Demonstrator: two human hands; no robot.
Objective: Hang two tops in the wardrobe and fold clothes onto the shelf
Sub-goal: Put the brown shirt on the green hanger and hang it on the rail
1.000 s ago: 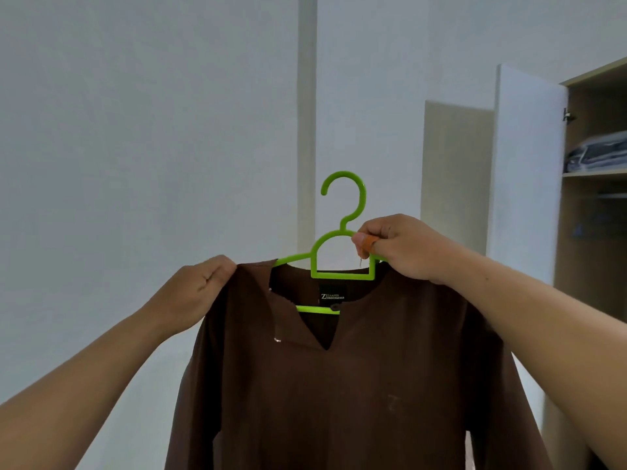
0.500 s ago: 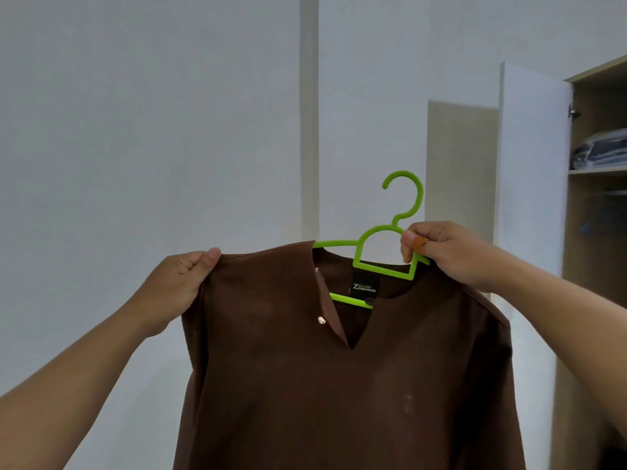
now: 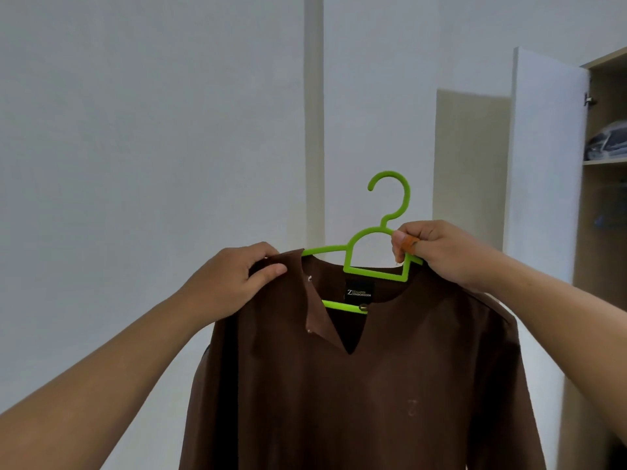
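1. Now the open wardrobe [image 3: 604, 232] stands at the far right, with its white door [image 3: 546, 157] swung out. Folded clothes [image 3: 607, 144] sit on its shelf [image 3: 604, 161]. The rail under the shelf is hard to see.

2. The brown top [image 3: 356, 385] is the big thing in the middle. It hangs in the air in front of the person, well apart from the wardrobe. It is not hung up yet.

3. The green hanger [image 3: 376, 262] sits inside the neck of the top. Its hook sticks up free above the collar.

4. The right hand [image 3: 441, 252] has its fingers curled round the hanger's right side, just under the hook. The top's right shoulder lies right below this hand.

5. The left hand [image 3: 237, 283] pinches the cloth of the top's left shoulder, beside the collar. The hanger's left arm pokes out bare there, so I think the cloth is not sitting on that arm yet.

6. To do this step well, I think the left hand should pull the shoulder cloth over the hanger's left arm until both sides look even. The right hand should keep the hanger level, so the top does not slide off.

7. Then the hook needs to stay free and point up, ready for the rail.
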